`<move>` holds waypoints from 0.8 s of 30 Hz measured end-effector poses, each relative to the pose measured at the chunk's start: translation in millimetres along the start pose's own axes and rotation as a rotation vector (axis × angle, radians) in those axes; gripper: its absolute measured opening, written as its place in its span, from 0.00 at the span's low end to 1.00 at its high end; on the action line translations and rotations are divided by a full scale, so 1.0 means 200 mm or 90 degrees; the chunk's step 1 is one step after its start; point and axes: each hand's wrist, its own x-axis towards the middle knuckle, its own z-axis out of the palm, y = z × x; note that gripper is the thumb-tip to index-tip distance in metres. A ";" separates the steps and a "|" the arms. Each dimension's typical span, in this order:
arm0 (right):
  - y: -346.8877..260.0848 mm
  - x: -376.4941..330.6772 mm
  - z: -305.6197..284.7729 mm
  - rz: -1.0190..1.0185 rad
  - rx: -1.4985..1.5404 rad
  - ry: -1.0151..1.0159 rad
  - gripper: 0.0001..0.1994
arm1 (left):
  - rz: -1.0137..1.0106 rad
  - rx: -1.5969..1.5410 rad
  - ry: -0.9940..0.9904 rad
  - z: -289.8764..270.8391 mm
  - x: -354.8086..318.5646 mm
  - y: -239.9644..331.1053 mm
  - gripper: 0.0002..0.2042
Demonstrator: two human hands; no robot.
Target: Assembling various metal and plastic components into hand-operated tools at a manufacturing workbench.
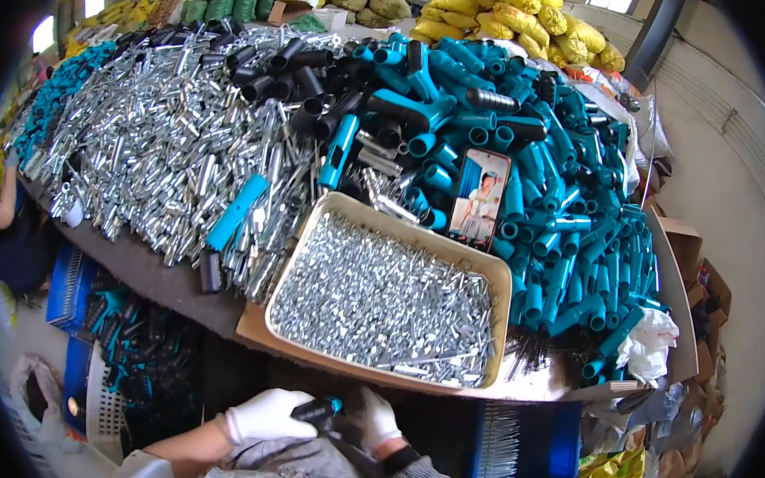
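Note:
My left hand (268,416), in a white glove, is closed around a black handle (316,410) with a teal end, held low in front of my lap. Just right of it is my right hand (377,421), also gloved in white. Its fingers are bent together in shadow, and what they hold, if anything, I cannot make out. Beyond both hands, on the table, sits a cream tray (501,334) filled with small silvery metal parts (388,292).
Silvery metal tubes (170,138) and teal plastic handles (566,250) are heaped on the table. A phone (479,199) leans behind the tray. A blue bin (553,451) with metal rods stands right; a white crate (106,397) with black-and-teal handles, left. Another person (11,225) is far left.

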 end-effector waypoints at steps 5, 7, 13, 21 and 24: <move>0.02 -0.51 0.06 0.180 0.466 -0.412 0.38 | 0.337 0.251 -0.055 0.00 -0.21 0.15 0.31; -0.04 -0.73 0.22 -0.059 0.185 -0.311 0.32 | 0.271 0.299 -0.124 0.00 -0.24 0.22 0.30; 0.06 -0.98 0.28 -0.382 0.388 -0.269 0.15 | 0.377 0.291 0.010 -0.12 -0.21 0.41 0.18; -0.22 -0.89 0.19 -0.329 -0.268 -0.540 0.25 | 0.397 -0.668 -0.285 0.19 -0.08 0.74 0.40; -0.29 -0.91 0.34 -0.123 -0.093 -0.683 0.32 | 0.544 -0.943 -0.340 0.14 -0.11 0.72 0.15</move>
